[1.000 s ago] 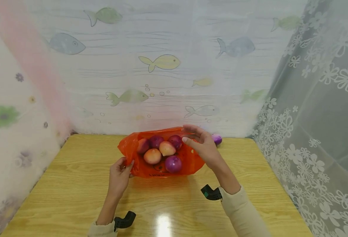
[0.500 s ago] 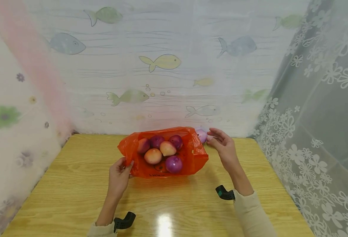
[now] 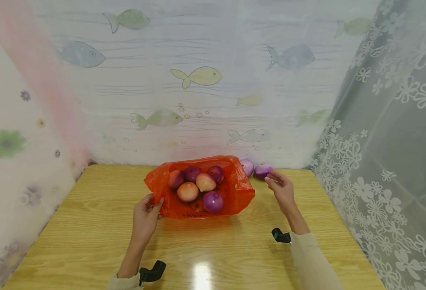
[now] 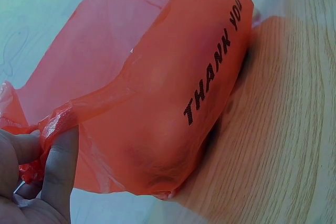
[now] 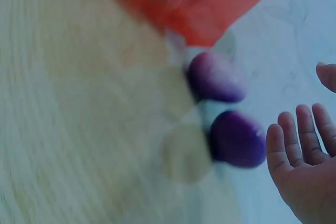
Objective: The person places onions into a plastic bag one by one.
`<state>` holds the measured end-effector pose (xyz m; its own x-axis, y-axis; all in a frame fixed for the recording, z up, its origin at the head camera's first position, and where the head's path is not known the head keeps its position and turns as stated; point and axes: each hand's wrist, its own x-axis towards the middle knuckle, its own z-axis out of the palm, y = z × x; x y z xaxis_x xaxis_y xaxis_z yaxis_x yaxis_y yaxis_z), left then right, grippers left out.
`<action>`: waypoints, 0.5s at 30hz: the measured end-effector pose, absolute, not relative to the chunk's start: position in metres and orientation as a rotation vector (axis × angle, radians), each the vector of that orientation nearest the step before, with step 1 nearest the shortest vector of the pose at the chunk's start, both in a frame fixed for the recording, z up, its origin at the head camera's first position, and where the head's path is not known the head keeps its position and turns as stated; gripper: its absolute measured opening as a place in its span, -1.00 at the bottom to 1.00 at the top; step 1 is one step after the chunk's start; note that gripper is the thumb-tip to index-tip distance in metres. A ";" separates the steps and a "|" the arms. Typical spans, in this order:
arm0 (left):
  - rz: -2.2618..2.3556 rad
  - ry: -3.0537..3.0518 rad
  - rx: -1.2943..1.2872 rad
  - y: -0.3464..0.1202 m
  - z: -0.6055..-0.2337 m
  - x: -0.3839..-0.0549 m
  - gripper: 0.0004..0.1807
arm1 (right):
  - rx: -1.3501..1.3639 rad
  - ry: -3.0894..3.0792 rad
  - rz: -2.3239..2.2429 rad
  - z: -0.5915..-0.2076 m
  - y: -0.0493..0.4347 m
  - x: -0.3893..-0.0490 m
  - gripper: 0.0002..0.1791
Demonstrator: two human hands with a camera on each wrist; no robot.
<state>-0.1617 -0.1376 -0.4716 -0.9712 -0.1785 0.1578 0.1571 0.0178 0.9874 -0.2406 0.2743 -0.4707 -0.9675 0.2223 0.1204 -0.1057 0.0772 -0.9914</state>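
Note:
An orange-red plastic bag (image 3: 240,193) lies on its side with its mouth toward me. Inside sit several round pieces, among them peach-like yellow-pink fruits (image 3: 187,191) and glossy purple balls (image 3: 213,201). My left hand (image 3: 145,217) pinches the bunched left edge of the bag between thumb and fingers; the left wrist view shows the gathered film (image 4: 58,121). Behind the bag's right end lie two purple onion-like pieces, a paler one (image 3: 247,166) and a darker one (image 3: 262,171). Fingers extended, my right hand (image 3: 284,195) is right beside the darker piece and holds nothing.
The wooden table (image 3: 100,241) meets a fish-print sheet (image 3: 198,100) just behind the bag. A flowered sheet (image 3: 387,169) borders the right side, and another floral sheet (image 3: 24,169) the left. "THANK YOU" is printed on the bag.
My right hand has left the bag's right opening and moved right, past the paler purple piece to the darker one. Both purple pieces now show. The left hand stays on the bag.

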 end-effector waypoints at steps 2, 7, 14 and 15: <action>-2.042 -2.059 0.029 -0.138 -0.472 -0.161 -0.75 | -0.162 -2.138 1.944 -0.481 0.281 -0.246 -0.48; -2.041 -2.071 0.042 -0.138 -0.472 -0.162 -0.74 | -0.249 -2.212 1.842 -0.502 0.297 -0.259 -0.42; -2.045 -2.071 0.049 -0.137 -0.472 -0.162 -0.74 | -0.315 -2.308 1.754 -0.515 0.314 -0.275 -0.30; -2.046 -2.071 0.048 -0.137 -0.472 -0.162 -0.74 | -0.310 -2.331 1.739 -0.515 0.316 -0.276 -0.28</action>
